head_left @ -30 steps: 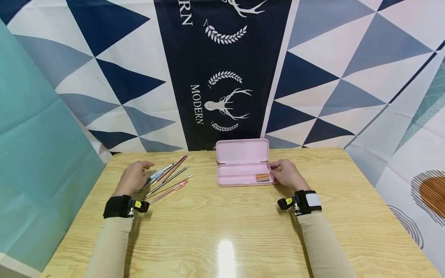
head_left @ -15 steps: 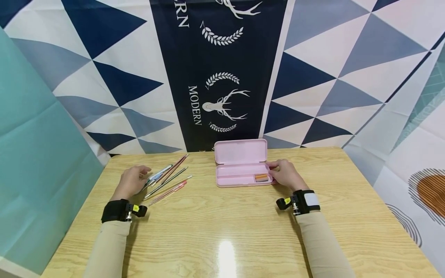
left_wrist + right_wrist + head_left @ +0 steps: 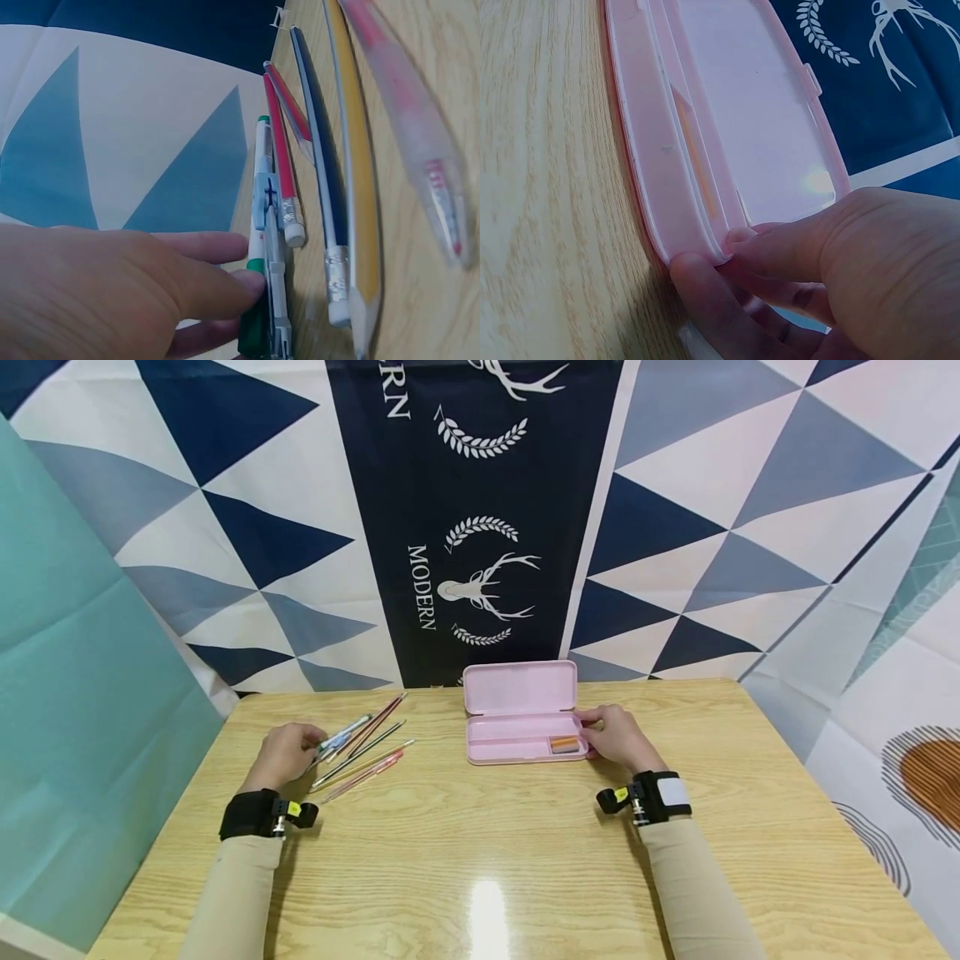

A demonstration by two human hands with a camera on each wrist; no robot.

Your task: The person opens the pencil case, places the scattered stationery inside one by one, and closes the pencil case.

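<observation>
At the left, my left hand (image 3: 283,754) is bent over the near end of a pile of pens and pencils. Its thumb and fingertips pinch the green end of a white-and-green pen (image 3: 256,307). Against that pen lies a grey metal drawing compass (image 3: 276,277) with a light-blue joint. My right hand (image 3: 617,737) holds the right end of an open pink pencil case (image 3: 510,752), thumb on the rim and a finger low on the outer wall. An orange-and-grey eraser (image 3: 564,744) sits in the case's front right compartment.
Beside the pen lie red pencils (image 3: 279,142), a dark blue pencil (image 3: 319,142), a yellow pencil (image 3: 352,150) and a pink translucent pen (image 3: 412,112). The wooden table (image 3: 450,843) ends at a patterned wall cloth (image 3: 480,593) behind the case.
My left hand has lowered slightly, and its fingers have closed in on the white-and-green pen. The right hand keeps its hold on the pencil case.
</observation>
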